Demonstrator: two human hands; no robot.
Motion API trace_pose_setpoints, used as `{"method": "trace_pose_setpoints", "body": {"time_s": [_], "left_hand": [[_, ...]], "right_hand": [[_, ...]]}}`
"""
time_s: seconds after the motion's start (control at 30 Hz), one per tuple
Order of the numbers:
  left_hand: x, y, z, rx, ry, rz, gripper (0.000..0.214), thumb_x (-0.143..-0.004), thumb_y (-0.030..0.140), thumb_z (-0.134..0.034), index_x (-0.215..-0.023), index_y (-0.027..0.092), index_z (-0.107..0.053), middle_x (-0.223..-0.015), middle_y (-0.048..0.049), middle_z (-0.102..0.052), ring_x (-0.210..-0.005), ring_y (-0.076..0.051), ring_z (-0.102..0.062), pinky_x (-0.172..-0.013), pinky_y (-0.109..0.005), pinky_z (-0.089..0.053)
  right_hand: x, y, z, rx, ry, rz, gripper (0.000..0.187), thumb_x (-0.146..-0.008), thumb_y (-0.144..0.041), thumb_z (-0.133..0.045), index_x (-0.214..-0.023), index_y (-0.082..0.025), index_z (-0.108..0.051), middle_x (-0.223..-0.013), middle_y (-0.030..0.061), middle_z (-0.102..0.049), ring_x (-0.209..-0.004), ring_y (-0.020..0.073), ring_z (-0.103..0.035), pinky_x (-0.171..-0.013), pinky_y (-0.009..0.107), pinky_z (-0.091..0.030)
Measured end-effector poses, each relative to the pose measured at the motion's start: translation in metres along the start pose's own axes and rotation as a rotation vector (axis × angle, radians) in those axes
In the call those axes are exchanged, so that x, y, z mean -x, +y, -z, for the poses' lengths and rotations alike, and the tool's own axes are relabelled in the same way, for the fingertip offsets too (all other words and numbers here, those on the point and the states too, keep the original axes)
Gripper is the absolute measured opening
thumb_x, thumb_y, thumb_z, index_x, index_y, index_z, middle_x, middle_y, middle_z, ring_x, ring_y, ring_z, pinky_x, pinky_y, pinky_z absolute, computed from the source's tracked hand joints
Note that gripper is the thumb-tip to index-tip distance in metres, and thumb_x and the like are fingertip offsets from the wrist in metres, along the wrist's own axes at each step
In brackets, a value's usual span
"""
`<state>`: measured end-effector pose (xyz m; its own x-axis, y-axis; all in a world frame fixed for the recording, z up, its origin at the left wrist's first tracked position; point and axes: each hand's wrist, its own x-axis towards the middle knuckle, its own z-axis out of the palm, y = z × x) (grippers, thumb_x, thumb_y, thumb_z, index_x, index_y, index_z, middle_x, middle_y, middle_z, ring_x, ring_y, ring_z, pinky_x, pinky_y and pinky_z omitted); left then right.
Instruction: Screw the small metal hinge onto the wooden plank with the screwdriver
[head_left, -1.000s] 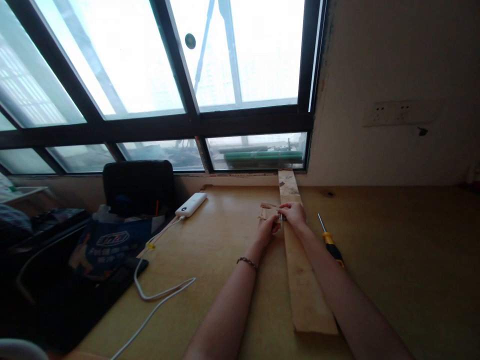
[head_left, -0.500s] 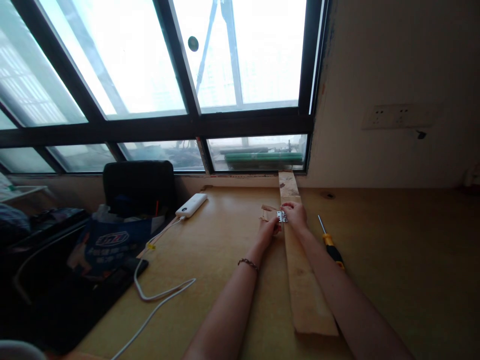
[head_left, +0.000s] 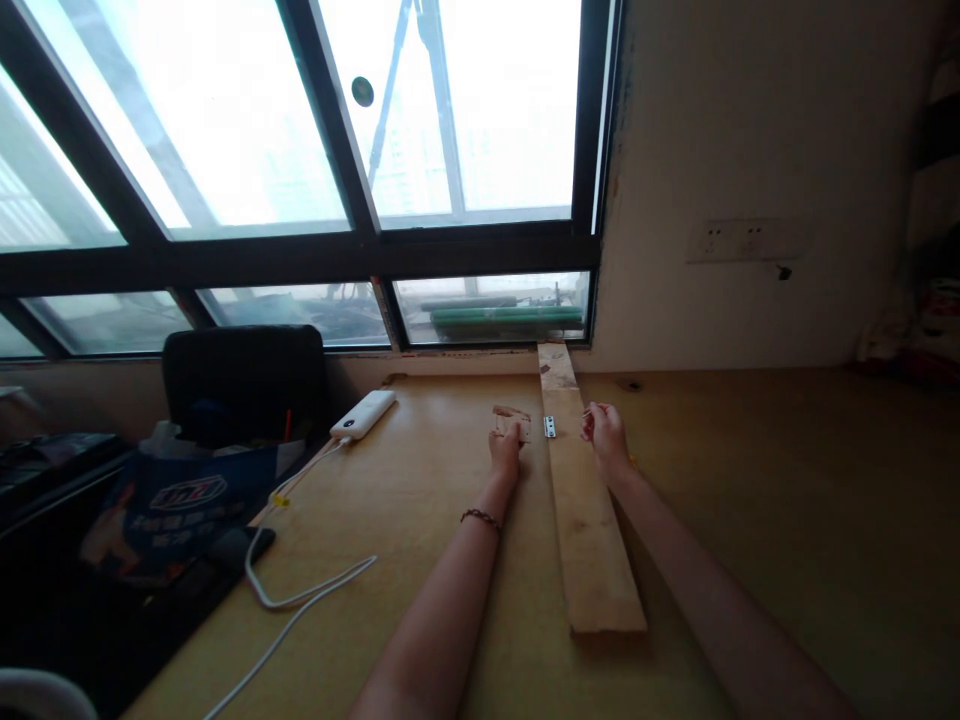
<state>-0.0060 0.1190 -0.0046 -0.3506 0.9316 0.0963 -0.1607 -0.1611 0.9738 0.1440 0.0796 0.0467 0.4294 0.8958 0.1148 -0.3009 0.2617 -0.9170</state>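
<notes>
A long wooden board (head_left: 592, 520) lies lengthwise on the table. On its left edge sits a small metal hinge (head_left: 550, 427), with no hand touching it. My left hand (head_left: 506, 450) is closed on a small wooden piece (head_left: 511, 412), left of the board and apart from the hinge. Over the board's right edge is my right hand (head_left: 604, 435), its fingers curled together; whatever they may pinch is too small to make out. Only a bit of yellow from the screwdriver (head_left: 634, 460) shows beside my right wrist; the forearm hides most of it.
A white power bank (head_left: 363, 415) with a white cable (head_left: 315, 595) lies on the left of the wooden table (head_left: 435, 560). Beyond the table's left edge stand a black chair (head_left: 244, 375) and a blue bag (head_left: 187, 510). A window and wall border the far side.
My hands have moved apart, both leaving the hinge. My left hand drew the small wooden piece left from the board; my right hand shifted to the board's right edge. The view turned slightly right.
</notes>
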Motion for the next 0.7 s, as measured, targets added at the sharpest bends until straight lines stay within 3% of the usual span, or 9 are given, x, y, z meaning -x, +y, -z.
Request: {"method": "trace_pose_setpoints", "body": {"time_s": [0.13, 0.23, 0.3, 0.47, 0.53, 0.63, 0.7], "left_hand": [[-0.015, 0.0, 0.017, -0.305, 0.196, -0.106, 0.028, -0.062, 0.027, -0.058, -0.086, 0.013, -0.059, -0.08, -0.0085, -0.065, -0.072, -0.019, -0.061, -0.058, -0.026, -0.045], [-0.022, 0.004, 0.038, -0.534, 0.368, -0.177, 0.059, -0.061, 0.028, -0.065, -0.115, 0.012, -0.047, -0.098, -0.0142, -0.063, -0.087, -0.023, -0.06, -0.069, -0.031, -0.046], [-0.023, 0.009, 0.054, -0.672, 0.392, -0.181, 0.063, -0.064, 0.027, -0.064, -0.122, 0.013, -0.041, -0.102, -0.0156, -0.061, -0.086, -0.024, -0.06, -0.068, -0.033, -0.046], [-0.009, 0.026, 0.088, -1.08, 0.417, -0.294, 0.056, -0.066, 0.035, -0.064, -0.114, 0.009, -0.05, -0.12, -0.0245, -0.046, -0.103, -0.035, -0.049, -0.08, -0.046, -0.041], [0.0, 0.031, 0.097, -1.267, 0.301, -0.42, 0.042, -0.074, 0.036, -0.056, -0.11, 0.013, -0.055, -0.126, -0.0202, -0.044, -0.114, -0.035, -0.041, -0.089, -0.048, -0.035], [0.01, 0.035, 0.103, -1.416, -0.123, -0.542, 0.027, -0.085, 0.031, -0.041, -0.099, 0.019, -0.06, -0.116, -0.0115, -0.054, -0.11, -0.025, -0.045, -0.092, -0.038, -0.034], [0.015, 0.036, 0.102, -1.475, -0.27, -0.538, 0.031, -0.088, 0.033, -0.034, -0.096, 0.019, -0.061, -0.111, -0.0105, -0.057, -0.104, -0.022, -0.049, -0.089, -0.033, -0.036]], "right_hand": [[0.033, -0.023, 0.047, -0.03, -0.028, -0.048, 0.021, -0.063, -0.031, -0.059, -0.072, -0.02, -0.044, -0.059, -0.0036, -0.056, -0.044, 0.0067, -0.045, -0.036, 0.017, -0.031], [0.046, -0.029, 0.085, -0.003, 0.049, -0.043, 0.024, -0.061, -0.029, -0.06, -0.079, -0.02, -0.047, -0.056, -0.0062, -0.053, -0.039, 0.0049, -0.04, -0.033, 0.015, -0.026], [0.047, -0.03, 0.105, 0.023, 0.119, -0.048, 0.023, -0.059, -0.028, -0.059, -0.078, -0.019, -0.048, -0.054, -0.0073, -0.05, -0.037, 0.0037, -0.038, -0.032, 0.014, -0.025], [0.043, -0.027, 0.116, 0.038, 0.135, -0.016, 0.018, -0.06, -0.026, -0.058, -0.074, -0.018, -0.05, -0.051, -0.008, -0.048, -0.035, 0.0025, -0.037, -0.031, 0.013, -0.024], [0.044, -0.026, 0.112, 0.038, 0.113, -0.031, 0.018, -0.059, -0.026, -0.06, -0.072, -0.018, -0.05, -0.051, -0.008, -0.048, -0.035, 0.0026, -0.037, -0.03, 0.013, -0.025], [0.049, -0.025, 0.105, 0.004, 0.084, -0.058, 0.019, -0.059, -0.022, -0.064, -0.071, -0.018, -0.051, -0.05, -0.0079, -0.049, -0.036, 0.0028, -0.039, -0.029, 0.012, -0.027], [0.05, -0.023, 0.103, -0.049, 0.07, -0.101, 0.02, -0.058, -0.017, -0.065, -0.071, -0.018, -0.05, -0.05, -0.0072, -0.052, -0.037, 0.0035, -0.043, -0.029, 0.011, -0.03]]}}
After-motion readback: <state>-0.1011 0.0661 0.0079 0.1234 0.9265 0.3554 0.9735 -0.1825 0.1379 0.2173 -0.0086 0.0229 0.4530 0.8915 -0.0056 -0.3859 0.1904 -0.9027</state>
